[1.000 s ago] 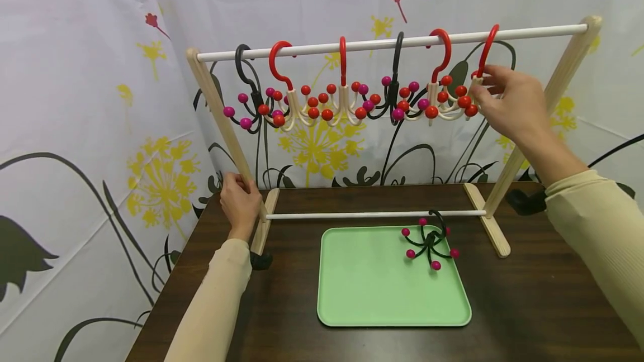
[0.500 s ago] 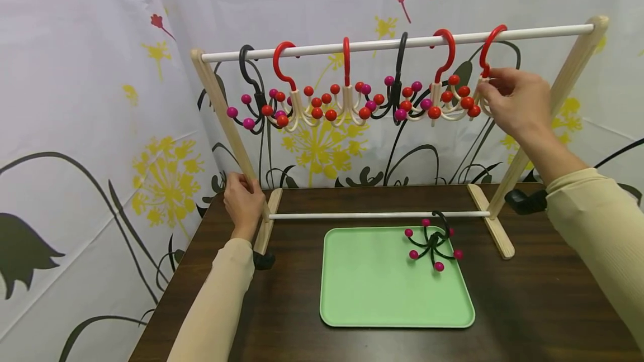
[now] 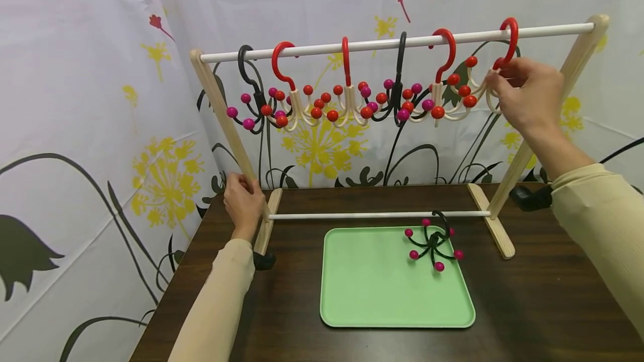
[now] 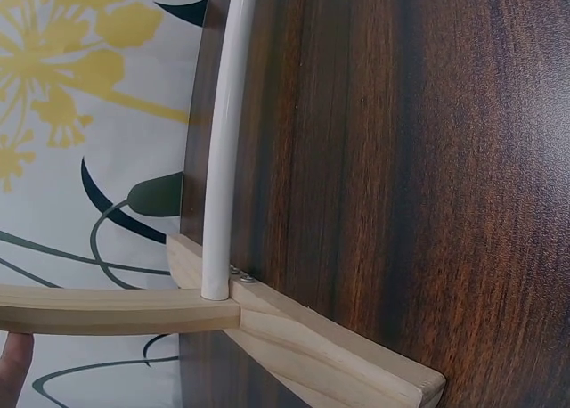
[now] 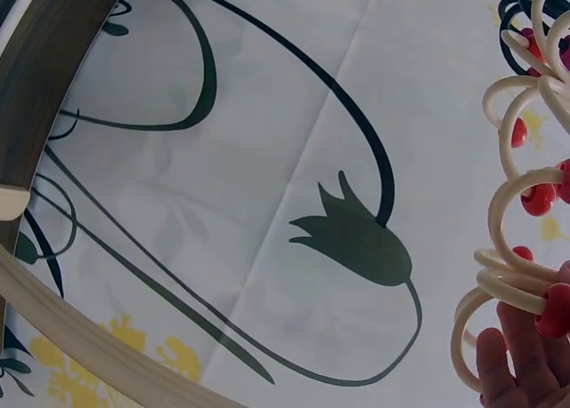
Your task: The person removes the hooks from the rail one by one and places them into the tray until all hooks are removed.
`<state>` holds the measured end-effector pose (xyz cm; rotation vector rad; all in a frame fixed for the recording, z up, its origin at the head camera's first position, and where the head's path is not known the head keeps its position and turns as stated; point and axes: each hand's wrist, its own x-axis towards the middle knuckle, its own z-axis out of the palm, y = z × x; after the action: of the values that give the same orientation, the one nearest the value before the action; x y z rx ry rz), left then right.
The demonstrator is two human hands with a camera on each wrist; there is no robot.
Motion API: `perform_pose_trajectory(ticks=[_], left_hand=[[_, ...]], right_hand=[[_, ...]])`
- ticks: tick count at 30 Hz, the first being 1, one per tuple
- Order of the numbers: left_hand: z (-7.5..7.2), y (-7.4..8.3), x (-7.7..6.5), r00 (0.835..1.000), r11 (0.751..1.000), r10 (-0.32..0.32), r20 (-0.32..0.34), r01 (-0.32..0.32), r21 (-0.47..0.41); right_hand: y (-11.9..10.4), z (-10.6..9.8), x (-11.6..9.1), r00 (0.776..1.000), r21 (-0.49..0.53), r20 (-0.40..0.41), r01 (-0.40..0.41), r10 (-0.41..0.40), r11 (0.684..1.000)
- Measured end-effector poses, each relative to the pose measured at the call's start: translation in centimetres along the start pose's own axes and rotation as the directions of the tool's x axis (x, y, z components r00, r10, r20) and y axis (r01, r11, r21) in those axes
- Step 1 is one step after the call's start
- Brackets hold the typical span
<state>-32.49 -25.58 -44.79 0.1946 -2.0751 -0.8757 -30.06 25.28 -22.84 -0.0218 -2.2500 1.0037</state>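
Observation:
My right hand (image 3: 532, 96) pinches the pale neck of a red-hooked claw hanger (image 3: 513, 38), whose hook sits over the white top rail (image 3: 475, 36) near its right end. Its cream curved arms carry red balls and lean left; the fingers hide part of them. In the right wrist view, fingertips (image 5: 525, 346) show among cream arms. Low on the rack's left wooden post (image 3: 228, 127), my left hand (image 3: 244, 203) grips the wood. One fingertip (image 4: 13, 359) shows against that post in the left wrist view.
Several more claw hangers hang along the rail, including a red-hooked one (image 3: 445, 52) and a black one (image 3: 401, 60). A black claw hanger with magenta balls (image 3: 434, 243) lies on the green tray's (image 3: 382, 289) back right corner. Behind the dark table (image 3: 543, 295) hangs a patterned curtain (image 3: 100, 71).
My right hand has moved right and slightly up, sliding the red-hooked claw hanger along the rail and turning its arms. The left hand stays on the post.

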Motion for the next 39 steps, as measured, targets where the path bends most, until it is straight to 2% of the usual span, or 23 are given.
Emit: perform_pose_trajectory(ticks=[4,7,14,20,23,28,33,39], left_hand=[[0.0,0.1,0.0,1.000,1.000,0.004,-0.004,-0.004,0.000],[0.0,0.1,0.0,1.000,1.000,0.006,-0.010,-0.006,0.005],[0.0,0.2,0.1,1.000,1.000,0.002,-0.012,-0.002,-0.003],[0.4,0.0,0.2,1.000,1.000,0.005,-0.011,-0.005,-0.004],[0.6,-0.2,0.3,1.000,1.000,0.004,-0.018,-0.004,-0.003],[0.6,-0.1,0.2,1.000,1.000,-0.003,-0.014,0.002,-0.007],[0.6,0.0,0.3,1.000,1.000,0.015,-0.017,-0.015,-0.017],[0.6,-0.2,0.3,1.000,1.000,0.009,-0.018,-0.009,-0.015]], right_hand=[[0.0,-0.8,0.0,0.999,0.097,-0.010,-0.035,0.036,0.995],[0.1,-1.3,-0.1,0.999,0.138,-0.038,-0.029,0.034,0.990],[0.7,-2.6,-1.0,0.999,0.180,-0.029,-0.036,0.042,0.983],[1.5,-3.6,-2.3,0.999,0.180,-0.051,-0.011,0.020,0.984],[1.9,-4.1,-3.2,0.997,0.118,-0.078,0.014,-0.005,0.993],[2.5,-4.9,-6.0,0.995,0.031,-0.100,0.033,-0.030,0.999],[3.5,-4.8,-9.9,0.994,0.066,-0.103,0.024,-0.017,0.998],[4.5,-3.0,-15.8,0.999,0.107,-0.035,-0.012,0.016,0.994]])
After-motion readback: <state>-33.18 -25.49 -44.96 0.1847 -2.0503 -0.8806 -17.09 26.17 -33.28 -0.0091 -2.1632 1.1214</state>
